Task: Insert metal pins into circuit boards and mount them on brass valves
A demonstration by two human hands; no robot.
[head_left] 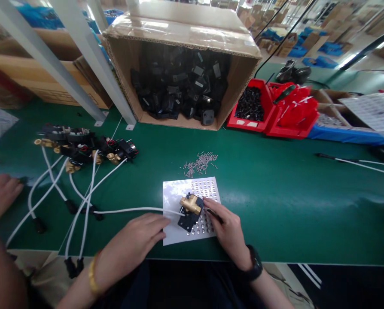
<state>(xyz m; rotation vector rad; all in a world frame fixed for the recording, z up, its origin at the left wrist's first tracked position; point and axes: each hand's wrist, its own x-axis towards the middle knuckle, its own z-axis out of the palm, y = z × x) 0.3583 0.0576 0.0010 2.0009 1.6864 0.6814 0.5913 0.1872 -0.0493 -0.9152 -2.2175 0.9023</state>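
Observation:
A white sheet (pixel 175 234) with rows of small round shiny stickers lies on the green tabletop in front of me. On it rests a black plastic housing (pixel 188 223) with a brass pipe fitting (pixel 192 203) on top. A white cable (pixel 130 210) runs left from this assembly to a black connector. My left hand (pixel 147 231) is open, its fingers stretched along the sheet's left edge. My right hand (pixel 229 227) is closed around a thin dark pen-like tool (pixel 215 215), at the sheet's right side. The tool's tip is hard to make out beside the assembly.
Behind the sheet lies a pile of small screws (pixel 201 164). Several cabled brass-and-black assemblies (pixel 82 150) lie left, near another person's hand (pixel 1 193). A cardboard box (pixel 182 32) of black housings stands at the back. Red bins (pixel 250 124) and a divided tray (pixel 349 135) stand back right.

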